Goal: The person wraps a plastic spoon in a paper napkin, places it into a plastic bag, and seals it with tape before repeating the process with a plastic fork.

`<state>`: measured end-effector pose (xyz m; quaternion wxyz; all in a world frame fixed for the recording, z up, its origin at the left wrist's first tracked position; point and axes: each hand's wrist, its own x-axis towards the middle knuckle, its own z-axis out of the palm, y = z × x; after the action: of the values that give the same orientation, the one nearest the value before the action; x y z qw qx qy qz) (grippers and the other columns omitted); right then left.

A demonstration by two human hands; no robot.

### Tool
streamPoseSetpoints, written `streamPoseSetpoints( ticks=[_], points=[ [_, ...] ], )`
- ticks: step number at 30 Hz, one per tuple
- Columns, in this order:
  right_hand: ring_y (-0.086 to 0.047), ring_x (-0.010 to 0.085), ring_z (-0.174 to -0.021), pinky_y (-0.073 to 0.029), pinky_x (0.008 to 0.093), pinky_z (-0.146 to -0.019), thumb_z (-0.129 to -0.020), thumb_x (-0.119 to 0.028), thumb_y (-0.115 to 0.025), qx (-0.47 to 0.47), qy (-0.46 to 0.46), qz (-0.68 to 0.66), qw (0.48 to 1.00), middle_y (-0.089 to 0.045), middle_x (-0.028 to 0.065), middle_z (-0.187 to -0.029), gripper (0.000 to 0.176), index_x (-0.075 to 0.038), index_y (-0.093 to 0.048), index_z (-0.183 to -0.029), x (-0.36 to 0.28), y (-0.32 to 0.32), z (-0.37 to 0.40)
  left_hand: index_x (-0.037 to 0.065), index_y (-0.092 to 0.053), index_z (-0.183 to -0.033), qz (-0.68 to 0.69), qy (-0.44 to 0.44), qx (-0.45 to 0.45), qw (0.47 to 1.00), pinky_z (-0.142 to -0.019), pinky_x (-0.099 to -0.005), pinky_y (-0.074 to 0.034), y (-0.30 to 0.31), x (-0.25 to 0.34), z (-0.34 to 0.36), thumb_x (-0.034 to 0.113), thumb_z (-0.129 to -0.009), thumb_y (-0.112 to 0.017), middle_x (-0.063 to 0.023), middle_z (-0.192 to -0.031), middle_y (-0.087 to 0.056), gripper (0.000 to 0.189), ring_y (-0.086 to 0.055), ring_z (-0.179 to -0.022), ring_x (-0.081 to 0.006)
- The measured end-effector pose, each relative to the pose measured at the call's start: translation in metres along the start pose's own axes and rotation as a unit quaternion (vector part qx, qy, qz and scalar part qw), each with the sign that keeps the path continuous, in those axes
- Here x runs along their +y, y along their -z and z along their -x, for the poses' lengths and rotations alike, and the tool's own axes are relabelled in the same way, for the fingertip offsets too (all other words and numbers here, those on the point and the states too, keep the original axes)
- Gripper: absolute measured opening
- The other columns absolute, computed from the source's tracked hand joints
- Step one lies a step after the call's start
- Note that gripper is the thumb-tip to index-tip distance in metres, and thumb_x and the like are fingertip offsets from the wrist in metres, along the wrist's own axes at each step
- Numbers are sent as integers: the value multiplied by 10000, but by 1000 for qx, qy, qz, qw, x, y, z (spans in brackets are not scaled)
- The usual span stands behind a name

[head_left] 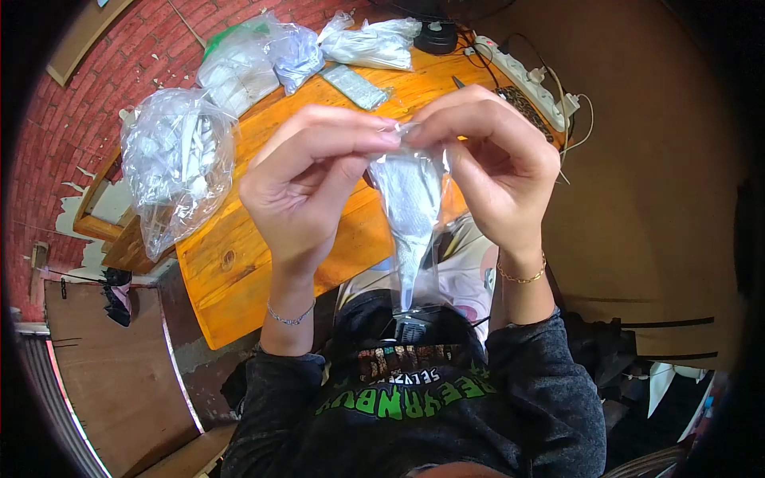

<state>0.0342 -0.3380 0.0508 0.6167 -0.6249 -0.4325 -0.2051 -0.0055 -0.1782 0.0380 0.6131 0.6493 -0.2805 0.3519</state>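
Left hand (307, 187) and right hand (498, 171) pinch plastic pouch (410, 207) above wooden table (239, 263); floor (64, 119) seemingly brick.

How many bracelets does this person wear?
2. A silver chain bracelet sits at the wrist of the left hand, a gold chain bracelet at that of the right hand; both pinch the small clear plastic bag. Sleeves could hide more.
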Motion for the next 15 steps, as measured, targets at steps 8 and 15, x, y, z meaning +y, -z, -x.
streamPoseSetpoints(
  ticks=[8, 15],
  points=[
    [-593, 152, -616, -474, 235, -542, -613, 143, -523, 6, 84, 40, 996, -584, 94, -753, 157, 40, -591, -711, 7, -2, -2, -36, -554, -1027, 195, 175, 52, 964, -799, -262, -433, -13, 9, -4, 92, -845, -517, -116, -949, -584, 226, -552, -920, -141],
    [-595, 160, -623, -474, 240, -546, -593, 126, -548, 0, 138, 102, 985, -589, 92, -768, 167, 26, -593, -720, 17, 0, -7, -28, -526, -1097, 218, 355, -115, 902, -821, -256, -417, -1, -5, 8, 266, -902, -492, -44, -999, -573, 354, -525, -927, -88]
  ],
)
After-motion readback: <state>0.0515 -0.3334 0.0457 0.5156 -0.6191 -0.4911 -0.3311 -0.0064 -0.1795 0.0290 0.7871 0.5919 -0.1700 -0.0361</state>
